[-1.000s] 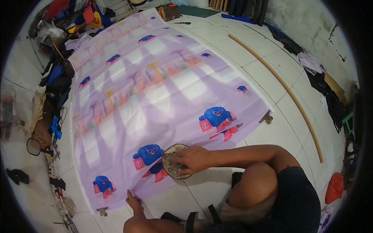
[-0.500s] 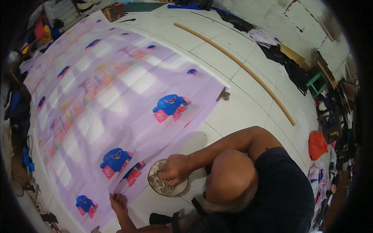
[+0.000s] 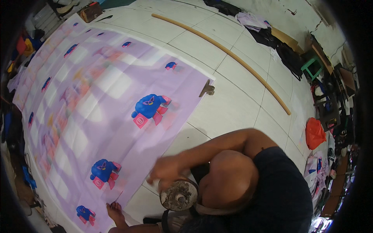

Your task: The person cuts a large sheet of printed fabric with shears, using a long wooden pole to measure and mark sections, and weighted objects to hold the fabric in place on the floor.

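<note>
A large lilac sheet [image 3: 128, 155], printed with blue-and-pink cartoon figures and white patches, covers the left of the floor. My left hand [image 3: 115, 213] is closed on its near edge at the bottom, with thumb and fingers together. Blurred by motion, my right hand [image 3: 166, 171] is over the sheet's near right edge, so its fingers cannot be made out well. Just below it, a round, dirty grey object [image 3: 179, 196] with a raised centre shows tilted; whether the hand touches it is unclear. A metal bulldog clip [image 3: 208, 89] grips the sheet's far right corner.
A long wooden pole [image 3: 233, 56] lies across the white tiles [image 3: 202, 112] beyond the sheet. Along the right wall are a green stool [image 3: 312, 69], a red-orange bag [image 3: 315, 134] and piled clutter. Dark cloth [image 3: 272, 39] lies by the far wall.
The round object has moved toward me and to the right, off the sheet's edge. My right hand has come away from its top. The ripple by my left hand has flattened. The view has shifted.
</note>
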Tool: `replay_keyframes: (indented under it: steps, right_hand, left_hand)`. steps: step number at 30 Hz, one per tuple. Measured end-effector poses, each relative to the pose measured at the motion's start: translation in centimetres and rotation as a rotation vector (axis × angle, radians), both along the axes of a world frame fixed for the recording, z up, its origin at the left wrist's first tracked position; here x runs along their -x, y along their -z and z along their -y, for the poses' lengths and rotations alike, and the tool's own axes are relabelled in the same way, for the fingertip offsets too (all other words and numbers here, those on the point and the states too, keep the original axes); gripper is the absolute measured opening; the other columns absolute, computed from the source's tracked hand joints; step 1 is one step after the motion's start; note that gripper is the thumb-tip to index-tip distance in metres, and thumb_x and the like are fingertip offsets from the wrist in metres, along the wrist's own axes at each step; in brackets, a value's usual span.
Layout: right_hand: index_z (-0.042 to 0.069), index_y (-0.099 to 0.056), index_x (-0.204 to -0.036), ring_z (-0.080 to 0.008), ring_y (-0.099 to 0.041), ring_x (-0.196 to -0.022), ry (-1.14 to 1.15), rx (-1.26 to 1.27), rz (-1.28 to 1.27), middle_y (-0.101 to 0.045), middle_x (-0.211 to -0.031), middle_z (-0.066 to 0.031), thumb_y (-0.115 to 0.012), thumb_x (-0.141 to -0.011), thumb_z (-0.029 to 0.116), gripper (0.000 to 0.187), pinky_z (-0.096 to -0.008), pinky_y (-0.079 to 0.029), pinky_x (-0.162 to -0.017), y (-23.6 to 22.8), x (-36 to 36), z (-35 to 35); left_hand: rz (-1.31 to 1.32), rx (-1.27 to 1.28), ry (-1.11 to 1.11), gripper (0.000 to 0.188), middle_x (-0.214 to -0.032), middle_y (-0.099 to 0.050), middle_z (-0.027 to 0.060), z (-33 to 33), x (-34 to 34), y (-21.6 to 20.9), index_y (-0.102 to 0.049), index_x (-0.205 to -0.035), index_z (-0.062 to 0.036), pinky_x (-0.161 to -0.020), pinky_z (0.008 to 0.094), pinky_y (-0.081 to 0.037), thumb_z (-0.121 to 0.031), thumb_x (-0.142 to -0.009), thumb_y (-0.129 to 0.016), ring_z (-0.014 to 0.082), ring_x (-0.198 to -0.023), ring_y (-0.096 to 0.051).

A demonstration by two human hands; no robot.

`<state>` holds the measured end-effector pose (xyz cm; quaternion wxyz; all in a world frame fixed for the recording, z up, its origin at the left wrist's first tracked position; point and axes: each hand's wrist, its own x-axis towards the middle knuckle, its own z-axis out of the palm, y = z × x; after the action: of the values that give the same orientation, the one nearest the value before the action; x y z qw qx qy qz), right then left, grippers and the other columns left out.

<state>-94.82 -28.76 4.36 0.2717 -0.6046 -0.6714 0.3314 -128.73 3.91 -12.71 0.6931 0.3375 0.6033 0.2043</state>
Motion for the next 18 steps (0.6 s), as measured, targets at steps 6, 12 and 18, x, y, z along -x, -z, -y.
replay_keyframes:
  steps: [6,12,18]
  right_hand:
    - [0.012,-0.058,-0.126,-0.0329,-0.058,-0.106,0.988,0.074,0.403,-0.06,-0.115,-0.0129,-0.066,-0.089,0.035,0.044,-0.044,-0.047,-0.088,9.6,-15.2,7.5]
    - [0.012,-0.038,-0.148,-0.0372,-0.03,-0.142,0.928,0.273,0.684,-0.033,-0.153,-0.0186,-0.041,-0.095,0.061,0.072,-0.0563,-0.021,-0.115,15.9,-17.4,10.7]
    - [0.012,-0.04,-0.147,-0.0368,-0.029,-0.143,0.967,0.226,0.685,-0.033,-0.154,-0.0174,-0.036,-0.096,0.062,0.071,-0.0566,-0.016,-0.117,15.5,-15.8,11.9]
  left_hand:
    - [-0.021,0.051,0.073,0.037,-0.086,-0.053,0.0034,-1.8,0.9,1.2,-0.055,-0.102,-0.0078,-0.064,0.0247,-0.044,-0.044,-0.1,-0.049,0.0136,-0.071,-0.049]
    - [-0.189,-0.109,0.11,0.033,-0.079,-0.06,0.0091,-3.0,3.5,2.9,-0.062,-0.091,-0.0065,-0.059,0.0333,-0.046,-0.039,-0.097,-0.058,0.0173,-0.064,-0.054]
    - [-0.34,-0.159,0.093,0.033,-0.08,-0.06,0.0098,-2.1,1.0,1.4,-0.062,-0.091,-0.0057,-0.06,0.034,-0.046,-0.038,-0.097,-0.058,0.0187,-0.065,-0.055]
